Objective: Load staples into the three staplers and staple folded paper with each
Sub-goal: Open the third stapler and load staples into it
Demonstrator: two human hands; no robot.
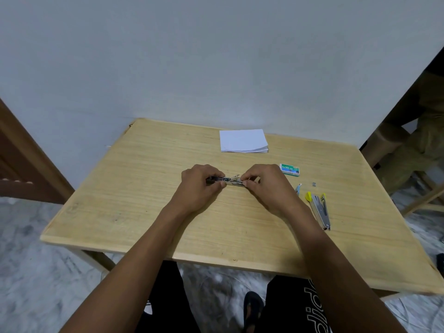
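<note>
Both hands on the dark stapler (228, 180), mid-table (144, 188). My left hand (200, 181) has fingers curled round its dark end; my right hand (262, 182) pinches the metal end with fingertips and thumb. The stapler looks hinged open, metal rail exposed between my hands. Can't tell if it touches the wood or sits just above it. The folded paper (242, 140) is stacked at the far edge, well apart from my hands. The green staple box (290, 169) lies just right of my right hand. The yellow stapler (319, 207) lies opened out near the right edge, beside my right forearm. A light-blue item (298, 188) and a small grey bit (314, 184) lie between box and yellow stapler, too small to identify.
</note>
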